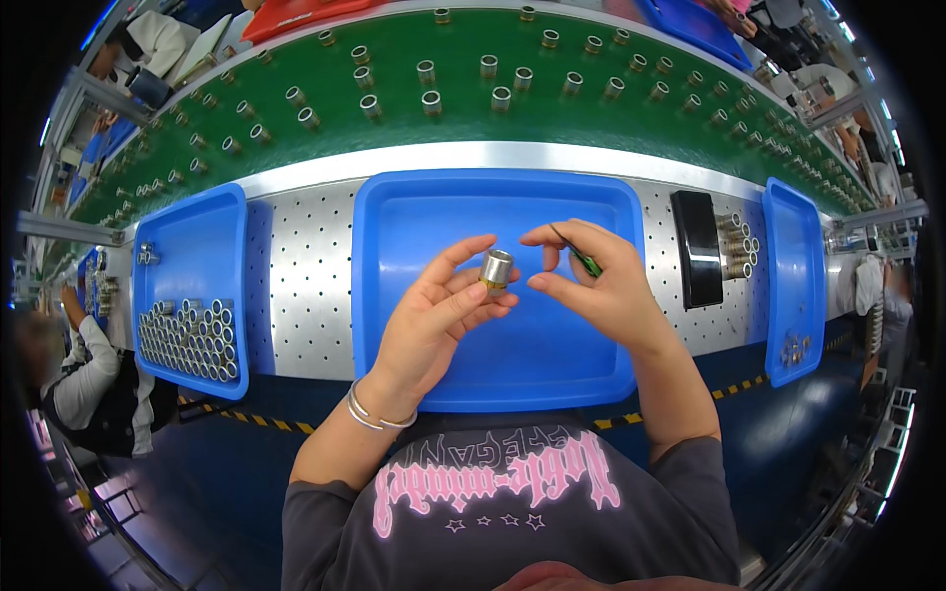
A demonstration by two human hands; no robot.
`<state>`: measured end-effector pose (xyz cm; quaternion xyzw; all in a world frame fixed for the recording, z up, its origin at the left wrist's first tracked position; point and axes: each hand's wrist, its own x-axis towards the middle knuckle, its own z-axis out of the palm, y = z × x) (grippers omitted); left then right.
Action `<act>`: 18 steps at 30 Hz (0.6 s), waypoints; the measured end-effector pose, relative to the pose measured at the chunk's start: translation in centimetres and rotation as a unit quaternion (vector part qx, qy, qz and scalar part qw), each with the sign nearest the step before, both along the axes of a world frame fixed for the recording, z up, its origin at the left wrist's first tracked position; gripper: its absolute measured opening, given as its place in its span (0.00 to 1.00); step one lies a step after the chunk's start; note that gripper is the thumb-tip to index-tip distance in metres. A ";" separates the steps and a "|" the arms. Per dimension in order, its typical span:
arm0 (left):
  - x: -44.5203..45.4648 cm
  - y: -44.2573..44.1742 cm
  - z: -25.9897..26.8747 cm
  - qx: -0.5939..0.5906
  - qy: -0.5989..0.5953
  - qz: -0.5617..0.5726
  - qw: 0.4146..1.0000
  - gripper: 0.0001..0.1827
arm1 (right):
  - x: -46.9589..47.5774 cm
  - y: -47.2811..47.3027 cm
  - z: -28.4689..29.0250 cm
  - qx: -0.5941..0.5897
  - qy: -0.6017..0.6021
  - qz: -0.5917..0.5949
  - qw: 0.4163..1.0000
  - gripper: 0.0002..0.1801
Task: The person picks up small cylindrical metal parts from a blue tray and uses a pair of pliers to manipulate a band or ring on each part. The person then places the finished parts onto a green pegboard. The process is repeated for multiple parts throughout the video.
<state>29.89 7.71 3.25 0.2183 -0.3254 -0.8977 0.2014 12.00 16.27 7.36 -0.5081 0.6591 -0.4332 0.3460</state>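
Note:
My left hand (443, 303) pinches a short metal cylinder (497, 266) between thumb and fingers. The cylinder is silvery with a brass-coloured band low down, and its open ring end faces up. To its right, my right hand (591, 277) keeps a slim green tool (586, 260) with a thin dark end tucked against its fingers. That hand's thumb and index finger are apart, a short gap away from the cylinder. Both hands are above a large blue plastic tray (499, 377).
A green conveyor belt (458, 122) carrying many similar cylinders runs behind the tray. Left, another blue tray (192, 273) holds packed cylinders. Right lie a black phone-like slab (697, 249), stacked cylinders (739, 247) and a blue tray (794, 281) with small parts. A co-worker (96, 384) sits left.

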 end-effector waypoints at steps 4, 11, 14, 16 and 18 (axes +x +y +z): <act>-0.1 0.2 0.2 -0.008 -0.008 -0.024 1.000 0.25 | -0.2 -1.2 -0.5 -0.020 -0.042 0.060 0.997 0.08; -0.1 0.2 0.1 -0.025 -0.024 -0.019 0.999 0.25 | -0.4 -1.1 -0.6 -0.058 -0.016 0.028 0.998 0.03; -0.2 0.2 -0.1 -0.031 -0.026 -0.020 0.999 0.24 | -0.4 -1.0 -0.6 -0.079 -0.013 0.028 0.996 0.02; -0.3 0.2 -0.2 -0.036 -0.026 -0.018 0.999 0.24 | -0.4 -0.9 -0.5 -0.081 -0.011 0.026 0.996 0.02; -0.4 0.2 0.0 -0.060 -0.031 -0.013 0.998 0.24 | -0.4 -0.7 -0.5 -0.079 -0.005 0.039 0.996 0.03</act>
